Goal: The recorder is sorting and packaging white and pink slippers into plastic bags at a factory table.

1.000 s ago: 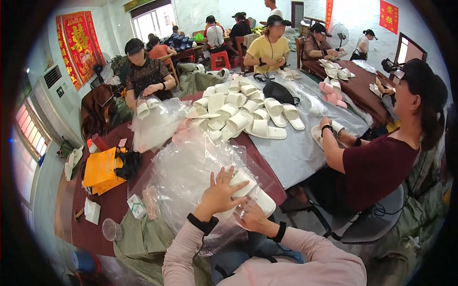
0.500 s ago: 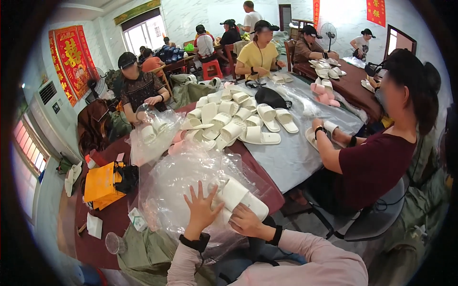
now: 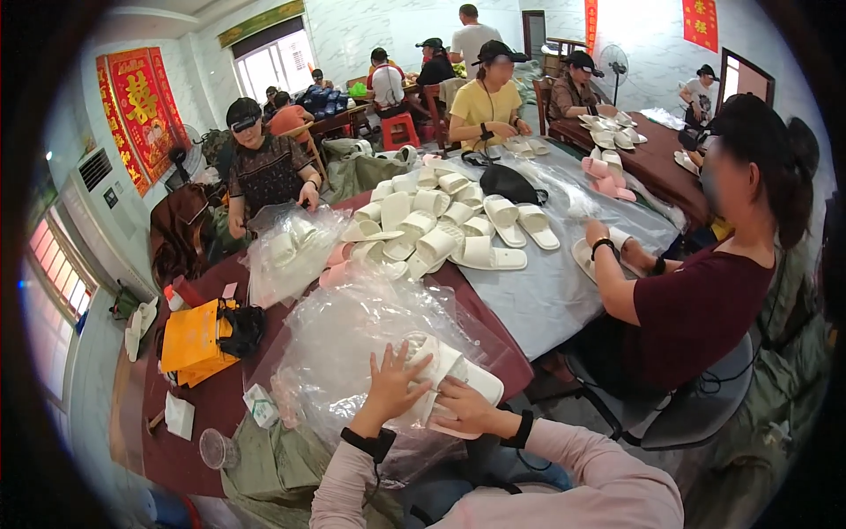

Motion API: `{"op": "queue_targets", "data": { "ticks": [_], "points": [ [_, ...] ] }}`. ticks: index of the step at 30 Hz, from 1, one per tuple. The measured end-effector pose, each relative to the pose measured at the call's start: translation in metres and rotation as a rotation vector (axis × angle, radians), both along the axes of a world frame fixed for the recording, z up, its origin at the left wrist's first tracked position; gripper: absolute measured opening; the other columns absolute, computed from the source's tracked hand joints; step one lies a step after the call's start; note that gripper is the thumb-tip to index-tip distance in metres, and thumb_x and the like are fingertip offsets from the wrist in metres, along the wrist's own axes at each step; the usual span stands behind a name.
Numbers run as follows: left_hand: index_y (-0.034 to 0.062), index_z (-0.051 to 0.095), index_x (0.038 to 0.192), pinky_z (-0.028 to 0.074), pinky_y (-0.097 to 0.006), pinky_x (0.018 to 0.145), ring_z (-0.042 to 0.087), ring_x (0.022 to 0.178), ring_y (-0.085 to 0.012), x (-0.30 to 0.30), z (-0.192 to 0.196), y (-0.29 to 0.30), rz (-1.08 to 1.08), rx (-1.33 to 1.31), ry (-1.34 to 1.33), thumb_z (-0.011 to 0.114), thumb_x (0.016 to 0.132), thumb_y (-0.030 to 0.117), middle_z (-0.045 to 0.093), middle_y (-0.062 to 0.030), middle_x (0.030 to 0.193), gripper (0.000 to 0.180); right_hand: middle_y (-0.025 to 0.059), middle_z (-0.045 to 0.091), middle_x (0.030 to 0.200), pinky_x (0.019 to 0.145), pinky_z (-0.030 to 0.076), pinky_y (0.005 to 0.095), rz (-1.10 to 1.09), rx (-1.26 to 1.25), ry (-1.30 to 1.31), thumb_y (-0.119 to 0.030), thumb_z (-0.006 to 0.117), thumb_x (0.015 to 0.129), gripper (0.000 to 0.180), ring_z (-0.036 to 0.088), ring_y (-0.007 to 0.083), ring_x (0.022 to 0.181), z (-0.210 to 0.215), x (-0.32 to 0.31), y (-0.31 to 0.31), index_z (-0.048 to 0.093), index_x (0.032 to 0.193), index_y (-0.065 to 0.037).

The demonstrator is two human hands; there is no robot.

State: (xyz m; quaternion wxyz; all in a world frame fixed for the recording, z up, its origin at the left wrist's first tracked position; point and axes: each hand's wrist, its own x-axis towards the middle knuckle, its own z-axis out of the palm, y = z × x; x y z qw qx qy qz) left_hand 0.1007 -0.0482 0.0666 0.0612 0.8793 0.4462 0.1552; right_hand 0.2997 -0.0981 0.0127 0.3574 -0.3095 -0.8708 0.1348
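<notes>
A pair of white slippers lies tilted on clear plastic sheeting [image 3: 339, 331] at the table's near edge. The farther white slipper [image 3: 483, 381] shows its sole and broad strap; the nearer one is mostly covered by my right hand [image 3: 467, 409]. The fingers of that hand lie over the nearer slipper at its strap, and its thumb is hidden. My left hand [image 3: 395, 388] is open, its fingers spread, at the left side of the pair, its fingertips close to the farther slipper's strap. Both wrists wear black bands.
A heap of white slippers [image 3: 427, 216] fills the middle of the table, with pink slippers [image 3: 608, 175] farther right. An orange bag [image 3: 196, 339], a clear plastic cup [image 3: 218, 449] and a white box [image 3: 180, 416] stand left. Several people work around, one close at right [image 3: 696, 300].
My left hand has moved right and slightly down, closer to the slippers. My right hand has shifted slightly, its fingers now spread over the strap, and the nearer slipper shows more beneath it.
</notes>
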Motion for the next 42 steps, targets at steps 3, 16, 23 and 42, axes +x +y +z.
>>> {"op": "queue_targets", "data": {
  "ticks": [3,16,23,42],
  "points": [
    [0.0326,0.046,0.136,0.008,-0.066,0.105,0.021,0.136,-0.0445,0.013,0.008,-0.002,-0.065,-0.025,0.044,0.050,0.091,0.040,0.030,-0.0193,0.147,0.046,0.0196,0.053,0.113,0.104,0.033,0.0464,-0.014,-0.078,0.014,-0.035,0.065,0.081,0.040,0.048,0.0393,0.111,-0.002,0.005,0.000,0.061,0.102,0.000],
    [0.0091,0.057,0.118,0.036,-0.045,0.091,0.049,0.109,-0.0314,-0.018,0.023,-0.059,0.237,0.260,-0.148,0.058,0.085,0.029,0.054,-0.0156,0.120,0.039,0.0178,0.055,0.075,0.065,0.044,0.0348,-0.560,-0.434,0.657,-0.017,0.065,0.084,0.030,0.055,0.0263,0.070,0.001,-0.003,0.010,0.055,0.066,0.005],
    [0.0280,0.050,0.132,0.018,-0.061,0.105,0.031,0.130,-0.0436,-0.091,-0.035,-0.091,0.554,-0.224,0.171,0.050,0.087,0.049,0.034,-0.0216,0.143,0.050,0.0170,0.048,0.062,0.084,0.040,0.0353,-0.659,-0.482,0.628,-0.014,0.063,0.087,0.043,0.052,0.0237,0.081,0.017,0.033,0.016,0.042,0.055,0.005],
    [0.0305,0.044,0.137,0.017,-0.069,0.101,0.022,0.132,-0.0507,-0.029,-0.036,-0.109,0.113,-0.209,0.082,0.061,0.077,0.058,0.026,-0.0222,0.147,0.069,0.0154,0.059,0.094,0.063,0.045,0.0325,-0.616,-0.438,0.643,-0.017,0.065,0.085,0.026,0.059,0.0274,0.070,0.040,-0.014,-0.015,0.062,0.075,0.007]
  ]
}}
